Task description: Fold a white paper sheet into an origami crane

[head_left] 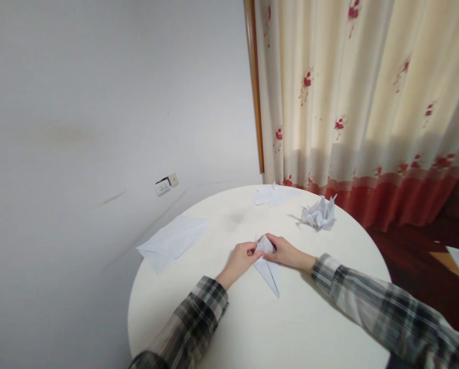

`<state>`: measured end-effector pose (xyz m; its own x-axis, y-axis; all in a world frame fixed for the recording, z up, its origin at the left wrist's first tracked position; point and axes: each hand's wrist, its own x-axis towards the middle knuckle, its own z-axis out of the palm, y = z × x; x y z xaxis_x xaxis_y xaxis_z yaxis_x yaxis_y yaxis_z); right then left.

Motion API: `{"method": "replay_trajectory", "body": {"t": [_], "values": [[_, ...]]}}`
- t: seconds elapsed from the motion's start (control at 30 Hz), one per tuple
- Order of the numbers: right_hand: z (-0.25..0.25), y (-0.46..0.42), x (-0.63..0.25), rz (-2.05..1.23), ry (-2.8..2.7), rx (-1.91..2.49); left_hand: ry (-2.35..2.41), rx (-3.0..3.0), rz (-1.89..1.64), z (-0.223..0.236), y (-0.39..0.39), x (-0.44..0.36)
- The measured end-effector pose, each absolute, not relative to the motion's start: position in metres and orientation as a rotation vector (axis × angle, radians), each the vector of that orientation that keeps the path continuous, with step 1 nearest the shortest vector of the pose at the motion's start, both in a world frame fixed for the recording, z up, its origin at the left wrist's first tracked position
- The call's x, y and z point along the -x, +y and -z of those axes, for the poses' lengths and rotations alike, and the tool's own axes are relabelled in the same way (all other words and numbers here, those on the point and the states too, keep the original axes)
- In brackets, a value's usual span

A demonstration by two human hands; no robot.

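A folded white paper [268, 275] lies on the round white table, its long narrow point reaching toward me. My left hand [242, 260] pinches its left side, thumb and fingers closed on the upper folds. From the other side, my right hand [285, 252] grips the paper's right edge, with the thumb laid across the front. A small triangular flap shows between the two hands. Some of the folds are hidden under my fingers.
The round table [314, 318] stands close to a pale wall. Flat paper sheets [175, 237] lie at its left edge. Folded paper cranes [320, 213] cluster at the back right, and more paper [272, 195] is at the far edge. A curtain [352, 113] hangs behind.
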<state>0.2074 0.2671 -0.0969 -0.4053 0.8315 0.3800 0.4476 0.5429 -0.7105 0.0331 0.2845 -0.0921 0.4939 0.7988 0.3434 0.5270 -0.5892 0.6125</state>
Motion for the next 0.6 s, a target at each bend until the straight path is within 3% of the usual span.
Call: {"method": "replay_trajectory", "body": {"t": [0.6], "values": [[0.0922, 0.2651, -0.2058, -0.689, -2.026, 1.022, 1.081, -2.276, -0.913, 0.0912, 0.2823, -0.0309]]}}
